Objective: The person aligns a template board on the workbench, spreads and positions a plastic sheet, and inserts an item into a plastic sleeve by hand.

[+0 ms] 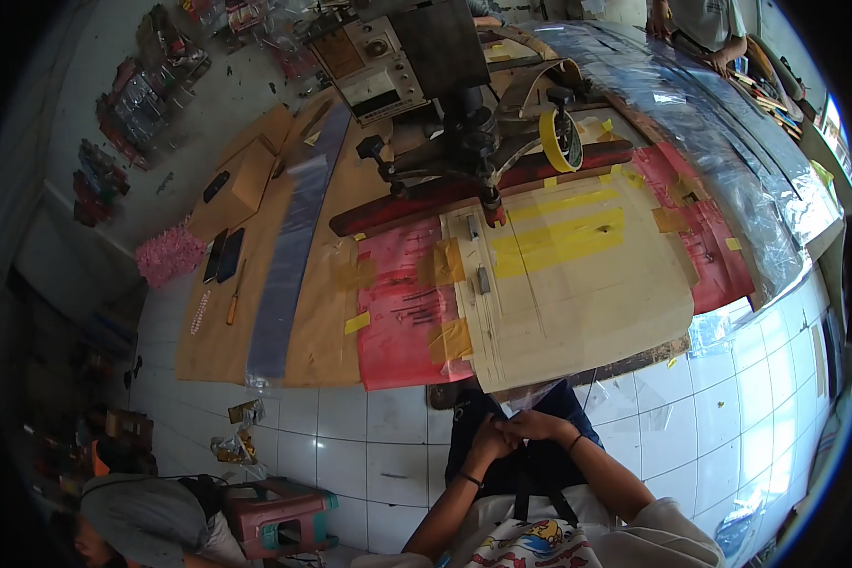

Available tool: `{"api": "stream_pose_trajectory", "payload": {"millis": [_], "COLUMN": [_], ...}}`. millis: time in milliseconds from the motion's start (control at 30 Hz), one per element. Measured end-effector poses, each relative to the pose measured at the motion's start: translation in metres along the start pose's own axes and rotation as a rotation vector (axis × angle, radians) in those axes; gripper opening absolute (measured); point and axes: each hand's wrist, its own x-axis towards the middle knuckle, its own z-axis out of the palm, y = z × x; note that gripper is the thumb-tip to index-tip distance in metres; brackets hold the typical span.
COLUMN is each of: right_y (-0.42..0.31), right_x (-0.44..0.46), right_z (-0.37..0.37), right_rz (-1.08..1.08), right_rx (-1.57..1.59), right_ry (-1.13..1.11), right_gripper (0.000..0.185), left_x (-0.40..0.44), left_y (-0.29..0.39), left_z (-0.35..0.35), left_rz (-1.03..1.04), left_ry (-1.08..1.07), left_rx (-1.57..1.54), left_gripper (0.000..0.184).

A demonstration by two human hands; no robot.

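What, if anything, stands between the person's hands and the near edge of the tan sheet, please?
Nothing visible does: the left hand and right hand are together, just short of the near edge of the tan sheet. Only at its far edge does the black stand overlap it in view.

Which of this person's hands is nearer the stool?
The left. The left hand is to the right of the stool; the right hand, touching the left, is farther right.
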Motion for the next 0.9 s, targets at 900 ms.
{"api": "stream_pose_trajectory", "payload": {"millis": [900], "right_y": [0.01], "right_x": [-0.002], "right_z": [0.007], "right_rz": [0.042], "right_rx": [0.051], "right_ry": [-0.028], "right_gripper": [0.06], "left_x": [-0.007], "left_y": [-0.003], "left_z": [0.023], "left_rz": [0.044], "left_ry": [0.179], "left_rx": [-0.125], "left_gripper": [0.03]}}
